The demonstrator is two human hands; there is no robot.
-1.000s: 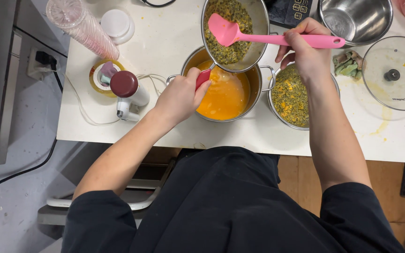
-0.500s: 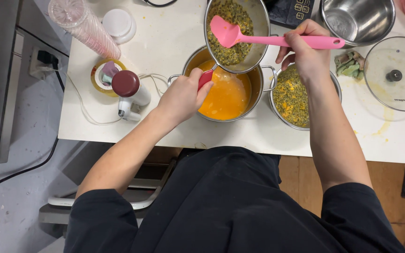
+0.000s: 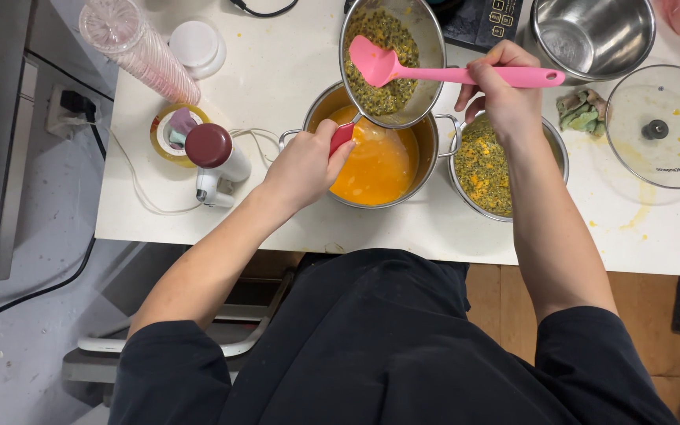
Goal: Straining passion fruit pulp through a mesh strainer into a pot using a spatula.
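- Pink spatula (image 3: 434, 72), gripped in our right hand (image 3: 505, 98), presses pulp in the sieve (image 3: 391, 59), upper centre.
- Our left hand (image 3: 304, 165) clasps its red handle (image 3: 341, 137), holding it over the pot (image 3: 375, 161) so juice drains.

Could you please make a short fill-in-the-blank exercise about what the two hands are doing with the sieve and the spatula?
1. The left hand holds the sieve by its ____ handle.
2. The right hand holds a ____ spatula.
3. The sieve is above a pot of ____ liquid.

Missing words: red; pink; orange
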